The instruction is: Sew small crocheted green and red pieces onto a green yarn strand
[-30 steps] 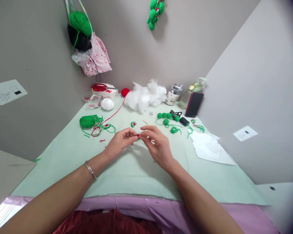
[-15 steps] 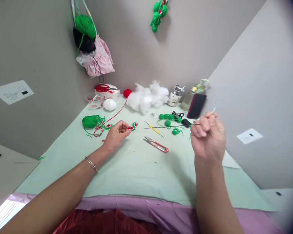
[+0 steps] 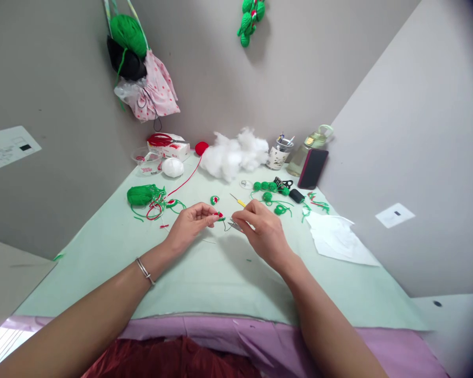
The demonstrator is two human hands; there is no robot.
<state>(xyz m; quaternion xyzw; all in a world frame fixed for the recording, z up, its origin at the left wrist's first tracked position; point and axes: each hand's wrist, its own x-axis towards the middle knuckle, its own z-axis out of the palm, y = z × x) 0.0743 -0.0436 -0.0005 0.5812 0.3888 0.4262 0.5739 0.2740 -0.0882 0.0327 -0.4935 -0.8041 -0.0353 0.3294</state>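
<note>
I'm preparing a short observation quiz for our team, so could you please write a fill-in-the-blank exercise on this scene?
1. The small red-and-green piece is held in the person's ____ hand.
2. The red-handled scissors lie on a white ____.
3. The yarn ball nearest the fluffy white stuffing is ____ in colour.

Missing words: left; box; red.

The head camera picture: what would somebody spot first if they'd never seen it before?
Probably the big heap of white fluff, at the back of the pale green tabletop. Then the two hands in the middle: the left hand pinches a small red-and-green piece, with the right hand close beside it. High on the left, a green yarn ball sits above a pink dotted bag.
</note>
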